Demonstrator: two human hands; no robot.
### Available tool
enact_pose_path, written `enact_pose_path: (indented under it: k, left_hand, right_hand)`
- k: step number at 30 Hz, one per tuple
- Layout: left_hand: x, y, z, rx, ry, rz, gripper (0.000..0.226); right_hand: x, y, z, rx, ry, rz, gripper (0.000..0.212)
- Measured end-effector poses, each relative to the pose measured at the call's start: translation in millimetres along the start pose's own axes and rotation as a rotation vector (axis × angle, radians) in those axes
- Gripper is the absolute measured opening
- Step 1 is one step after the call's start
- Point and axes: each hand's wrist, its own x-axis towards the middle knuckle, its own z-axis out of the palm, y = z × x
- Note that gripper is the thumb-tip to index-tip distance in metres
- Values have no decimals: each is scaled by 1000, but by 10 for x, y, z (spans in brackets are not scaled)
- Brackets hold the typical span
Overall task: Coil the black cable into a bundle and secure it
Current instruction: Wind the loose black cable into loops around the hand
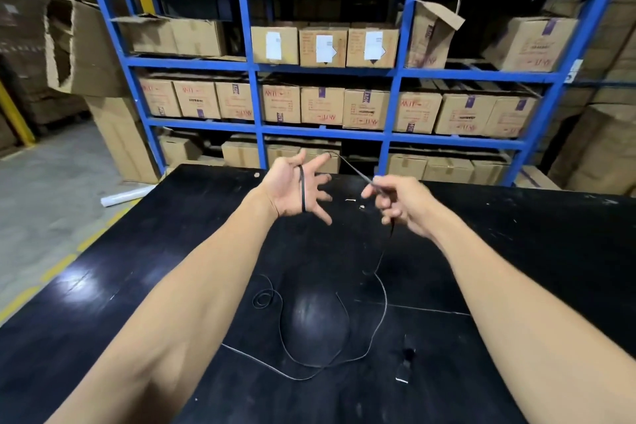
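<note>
A thin black cable (pixel 378 320) lies in loose loops on the black table (pixel 516 251). My left hand (pixel 296 188) is raised over the far side of the table, palm up and fingers spread, with turns of the cable wrapped across the palm. From its fingertips the cable runs taut to my right hand (pixel 395 203), which pinches it between thumb and fingers. Below my right hand the cable drops to the loops on the table. A small black clip-like piece (pixel 406 360) lies near the front right of the loops.
Blue steel shelving (pixel 251 69) full of cardboard boxes stands just behind the table. A white roll (pixel 125 196) lies on the concrete floor at the left. Small white bits (pixel 354 201) sit on the table between my hands.
</note>
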Motion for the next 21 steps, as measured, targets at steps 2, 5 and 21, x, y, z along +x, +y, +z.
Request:
enact_pose_path:
  k: [2,5,21]
  left_hand:
    - [39,69,32,-50,-95,79,60]
    - [70,172,153,-96,-191,170,58]
    - [-155,230,367,47,-513,48,52]
  right_hand:
    - [-120,260,114,42,-109,51,39]
    - [-205,589,251,92,-228,129,42]
    - [118,510,122,-613,116,88,73]
